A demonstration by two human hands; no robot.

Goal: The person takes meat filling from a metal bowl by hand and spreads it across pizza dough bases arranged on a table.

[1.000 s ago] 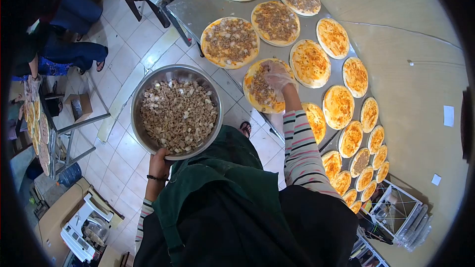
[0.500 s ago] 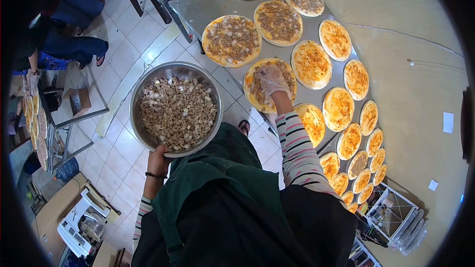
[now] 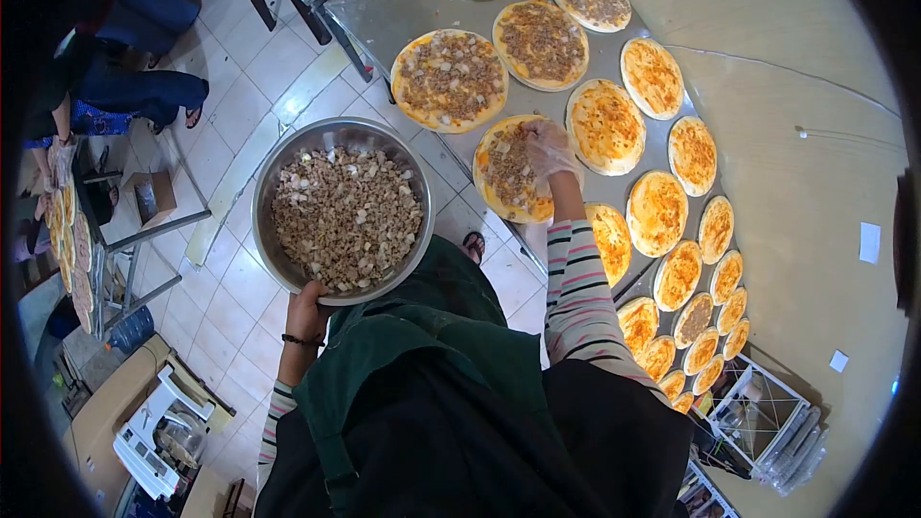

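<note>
My left hand (image 3: 305, 315) grips the near rim of a large steel bowl (image 3: 428, 221). Inside the bowl lies crumbly cooked ground meat (image 3: 345, 216) mixed with pale chunks. My right hand (image 3: 551, 152), in a clear plastic glove, rests on the right side of a pizza (image 3: 491, 194), its fingers stretched over the meat topping. That pizza sits at the table's near edge, with meat over much of its orange-yellow sauce. Just beyond it is another meat-topped pizza (image 3: 449, 82), and to its right one with sauce only (image 3: 605, 127).
The metal table (image 3: 384, 6) carries several more round pizzas, running down to the right. A wire rack (image 3: 758, 417) stands at lower right. On the left, another person (image 3: 134, 86) stands by a second table holding flatbreads (image 3: 75, 249). A white mixer (image 3: 158, 432) is at lower left.
My right hand has shifted right across the pizza, from its middle to its right side, uncovering the meat there. My left hand and the bowl stay nearly in place.
</note>
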